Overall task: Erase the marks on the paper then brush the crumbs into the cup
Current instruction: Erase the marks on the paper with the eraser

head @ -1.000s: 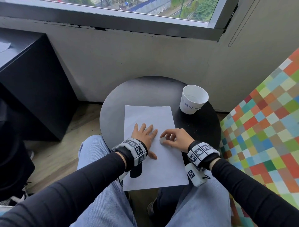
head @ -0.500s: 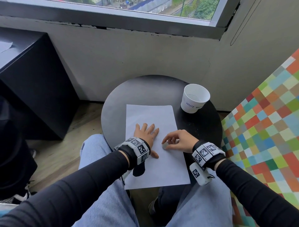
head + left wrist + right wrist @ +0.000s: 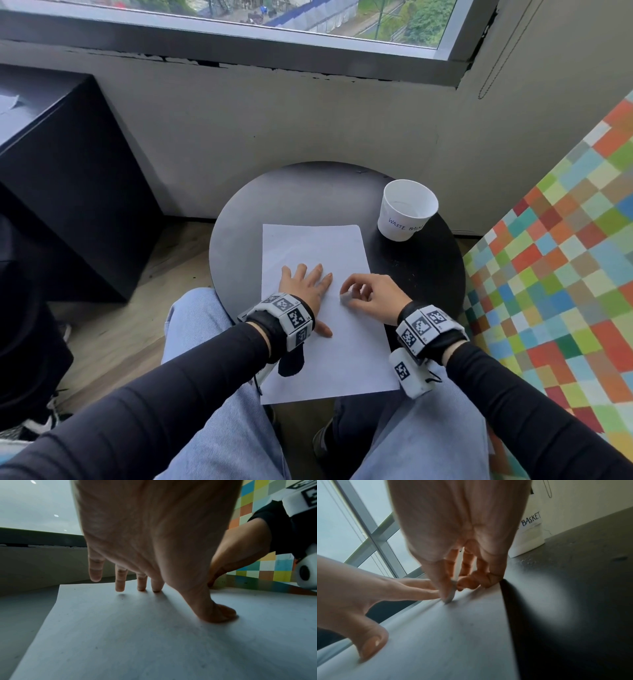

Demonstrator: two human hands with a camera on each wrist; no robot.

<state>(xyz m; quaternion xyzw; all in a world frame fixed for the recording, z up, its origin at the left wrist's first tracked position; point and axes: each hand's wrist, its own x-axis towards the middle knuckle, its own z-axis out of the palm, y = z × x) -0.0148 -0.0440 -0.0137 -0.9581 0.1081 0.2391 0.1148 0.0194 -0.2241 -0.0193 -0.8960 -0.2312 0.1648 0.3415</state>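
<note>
My right hand (image 3: 371, 297) pinches a small grey eraser (image 3: 345, 297) between thumb and fingertips, its tip pressed to the paper (image 3: 315, 246). It looks soft and rubbery, best held low near the working end. My left hand (image 3: 303, 286) lies flat with fingers spread, pinning the thin, floppy sheet to the round dark table (image 3: 291, 195). The light white cup (image 3: 407, 210) stands well apart, beyond the paper's far right corner.

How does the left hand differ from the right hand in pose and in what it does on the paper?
The left hand lies flat with fingers spread; the right hand is curled. The left hand holds nothing and presses the paper down; the right hand pinches a small eraser against it. Both touch the paper.
</note>
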